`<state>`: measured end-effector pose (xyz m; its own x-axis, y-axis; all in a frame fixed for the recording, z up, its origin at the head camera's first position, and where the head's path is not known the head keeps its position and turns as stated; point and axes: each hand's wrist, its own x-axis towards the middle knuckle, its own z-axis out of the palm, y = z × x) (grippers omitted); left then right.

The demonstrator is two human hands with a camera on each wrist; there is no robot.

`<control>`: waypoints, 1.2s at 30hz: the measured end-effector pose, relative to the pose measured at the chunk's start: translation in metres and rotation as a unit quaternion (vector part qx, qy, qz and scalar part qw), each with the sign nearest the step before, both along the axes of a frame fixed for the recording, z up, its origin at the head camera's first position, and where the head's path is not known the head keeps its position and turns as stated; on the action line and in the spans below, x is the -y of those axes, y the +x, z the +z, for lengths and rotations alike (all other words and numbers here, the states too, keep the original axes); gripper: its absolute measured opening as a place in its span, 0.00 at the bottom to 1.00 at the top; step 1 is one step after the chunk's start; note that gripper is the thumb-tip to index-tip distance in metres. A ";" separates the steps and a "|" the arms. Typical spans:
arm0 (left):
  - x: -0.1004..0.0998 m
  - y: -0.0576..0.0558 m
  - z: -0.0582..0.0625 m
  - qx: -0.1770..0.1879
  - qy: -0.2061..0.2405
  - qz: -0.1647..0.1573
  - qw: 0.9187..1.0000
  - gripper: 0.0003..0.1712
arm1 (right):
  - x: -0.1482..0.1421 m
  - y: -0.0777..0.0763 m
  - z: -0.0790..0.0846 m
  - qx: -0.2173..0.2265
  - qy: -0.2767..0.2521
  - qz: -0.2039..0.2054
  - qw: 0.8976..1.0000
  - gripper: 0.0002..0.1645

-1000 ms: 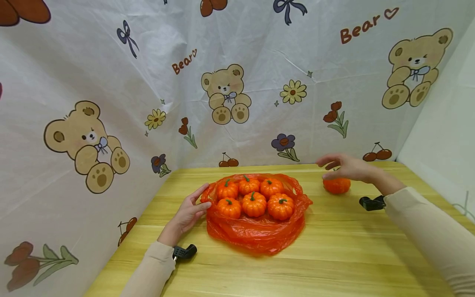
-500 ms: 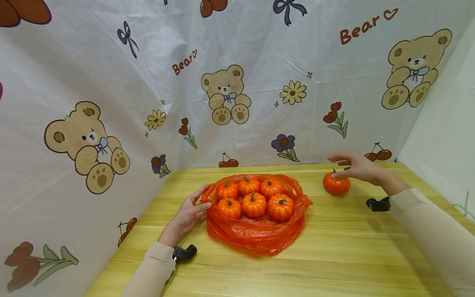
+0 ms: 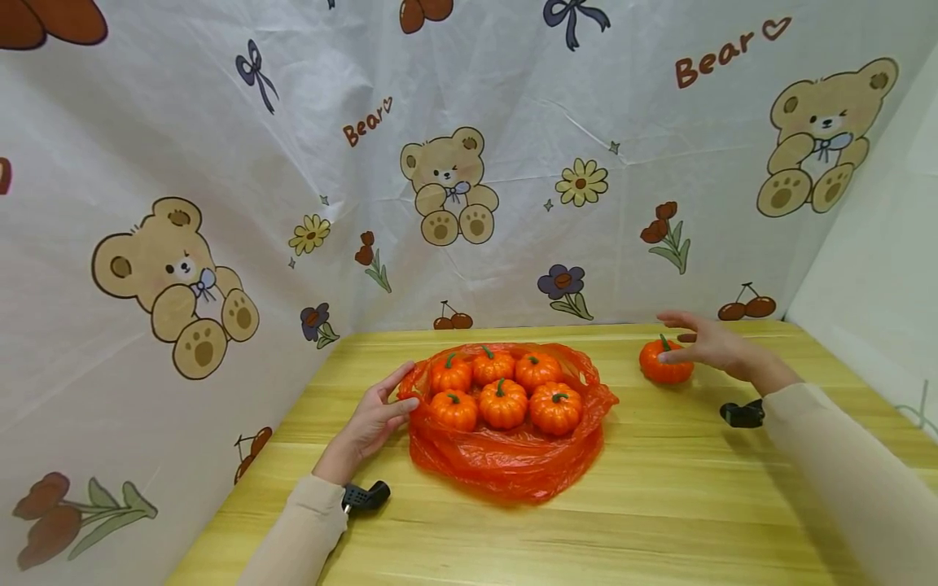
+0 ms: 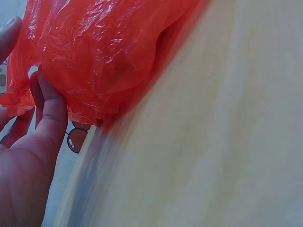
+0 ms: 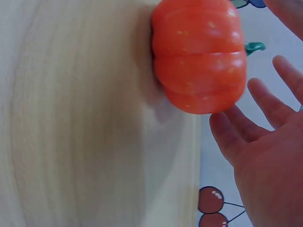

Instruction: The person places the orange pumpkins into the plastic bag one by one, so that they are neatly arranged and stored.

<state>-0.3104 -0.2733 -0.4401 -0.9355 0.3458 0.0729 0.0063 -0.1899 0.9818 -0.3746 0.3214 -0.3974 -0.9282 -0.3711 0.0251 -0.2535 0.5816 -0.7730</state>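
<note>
An orange plastic bag (image 3: pixel 506 464) lies spread wide on the table with several small orange pumpkins (image 3: pixel 501 404) in it, their green stems showing. At its left rim, my left hand (image 3: pixel 370 423) holds the plastic between thumb and fingers; the left wrist view shows the fingers (image 4: pixel 52 111) against the crinkled bag (image 4: pixel 104 52). One more pumpkin (image 3: pixel 663 365) sits on the table to the right of the bag. My right hand (image 3: pixel 714 346) is spread beside and over it, thumb across its near side. In the right wrist view, fingertips (image 5: pixel 220 124) are right at the pumpkin's side (image 5: pixel 201 56).
The wooden table (image 3: pixel 659 505) reaches back to a white cloth (image 3: pixel 513 277) printed with bears and flowers, which also runs along the left. A white wall (image 3: pixel 879 260) stands on the right. Black devices (image 3: pixel 366 496) are worn at both wrists.
My right hand has moved right and slightly lower over the lone pumpkin, uncovering more of its stem. The left hand, bag and pumpkins have stayed in place.
</note>
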 end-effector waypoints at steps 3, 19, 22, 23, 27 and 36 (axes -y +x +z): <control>0.000 0.000 0.000 0.002 0.002 0.000 1.000 0.47 | 0.000 -0.002 -0.006 0.010 -0.008 0.003 1.000 0.54; -0.001 0.001 0.001 0.005 0.004 0.002 1.000 0.46 | -0.002 0.000 -0.031 0.006 0.055 -0.025 0.998 0.56; 0.000 0.001 0.001 0.004 0.002 0.004 1.000 0.46 | -0.002 -0.002 -0.031 0.008 0.056 -0.026 0.998 0.56; 0.000 0.000 0.001 0.003 0.001 0.006 1.000 0.46 | -0.002 -0.003 -0.031 0.008 0.056 -0.026 0.998 0.57; 0.000 0.000 0.000 0.002 -0.001 0.008 1.000 0.45 | -0.003 -0.003 -0.031 0.010 0.056 -0.027 0.998 0.56; 0.001 -0.001 -0.001 0.002 -0.004 0.007 1.000 0.45 | -0.007 0.000 -0.027 0.014 0.036 -0.013 0.999 0.55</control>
<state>-0.3116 -0.2739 -0.4413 -0.9406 0.3329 0.0664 0.0053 -0.1811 0.9834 -0.3742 0.3283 -0.4248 -0.9375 -0.3469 -0.0266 -0.2166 0.6416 -0.7358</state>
